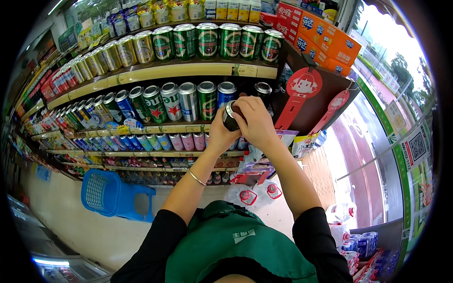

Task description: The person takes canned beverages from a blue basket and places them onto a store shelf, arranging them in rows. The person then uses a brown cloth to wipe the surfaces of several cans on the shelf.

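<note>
Both my hands are around one dark beverage can (230, 121), held tilted in front of the second shelf. My left hand (220, 136) grips its lower left side, a bangle on that wrist. Over its other side and part of its end lies my right hand (255, 118). Behind my fingers a dark can with a silver top (263, 88) stands on the shelf. Left of it are a blue can (226, 92), a green can (206, 100) and a silver can (188, 100) in a row. Green beer cans (207, 40) line the shelf above.
The yellowish shelf edge (198, 70) runs above my hands. Red hanging display strips (295, 102) and snack bags (303, 144) are at the right. Orange drink cartons (325, 42) stand on top. A blue plastic basket or stool (116, 194) and large clear bottles (242, 195) stand on the floor.
</note>
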A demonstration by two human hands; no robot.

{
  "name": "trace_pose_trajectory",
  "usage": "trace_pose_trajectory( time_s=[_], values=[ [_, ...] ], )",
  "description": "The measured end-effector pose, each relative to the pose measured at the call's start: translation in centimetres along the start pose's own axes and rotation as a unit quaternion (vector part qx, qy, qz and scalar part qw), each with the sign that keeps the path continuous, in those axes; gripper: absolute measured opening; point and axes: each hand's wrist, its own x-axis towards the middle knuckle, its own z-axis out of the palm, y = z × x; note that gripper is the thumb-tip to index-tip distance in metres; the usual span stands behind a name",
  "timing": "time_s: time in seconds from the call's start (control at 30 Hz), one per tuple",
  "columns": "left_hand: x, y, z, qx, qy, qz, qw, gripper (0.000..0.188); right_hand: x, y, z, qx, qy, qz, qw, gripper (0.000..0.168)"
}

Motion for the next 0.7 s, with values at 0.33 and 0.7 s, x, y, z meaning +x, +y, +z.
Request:
trace_pose_trajectory(
  time_s=[0.33,0.7],
  values=[
    [-1.3,0.5,-1.4,0.112,0.022,0.055,0.992,0.071,1.0,-1.8,0.2,0.074,0.056,0.113,0.989,0.023],
    [-1.7,-1.3,-3.2,-0.193,0.006,-0.174,0.966,0.049,0.7,1.1,-2.0,0.326,0.042,0.217,0.919,0.011]
  ],
)
